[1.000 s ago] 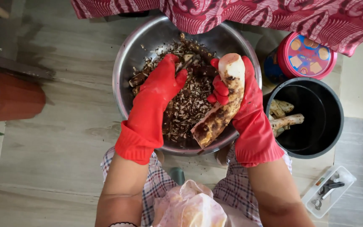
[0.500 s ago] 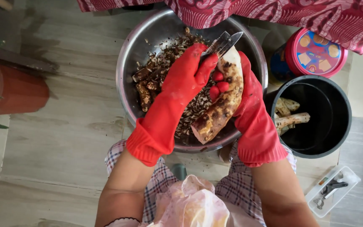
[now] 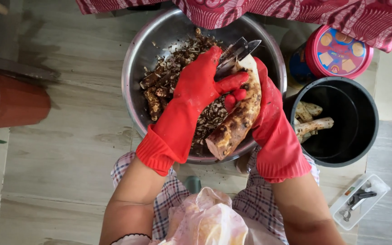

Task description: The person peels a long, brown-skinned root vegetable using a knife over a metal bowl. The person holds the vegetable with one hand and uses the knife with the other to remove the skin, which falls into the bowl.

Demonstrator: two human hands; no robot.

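Gloves, red rubber, on both hands, over a steel bowl (image 3: 134,86). Left hand (image 3: 196,88) closed around a peeler (image 3: 237,51), handle hidden in the fist, metal blade poking out past the fingertips and resting against the top end of a root (image 3: 239,111). Right hand (image 3: 264,102) wrapped around that root from the far side, thumb and fingertips curled onto its near face just under the left hand's thumb. Root tilted, pale peeled end up by the blade, brown unpeeled end down and out past both wrists, level with the bowl's near rim. Beneath both hands, inside the bowl, peelings (image 3: 178,68) heaped dark and flaky, with a few short brown chunks just left of the left hand. Beyond the right hand, a black bucket (image 3: 364,131) with pale peeled roots (image 3: 311,124) lying inside against its near wall. Above the bucket, a round tin (image 3: 336,52) with a pink lid. Below the right forearm, a small white tray (image 3: 377,188) holding what looks like a small metal tool, too small to tell for certain. Well off from the left hand, a terracotta pot (image 3: 21,102) on the wooden floor. Between the forearms, a checked lap and a crumpled plastic bag (image 3: 209,220). Past the bowl's far rim, red patterned cloth (image 3: 341,13).
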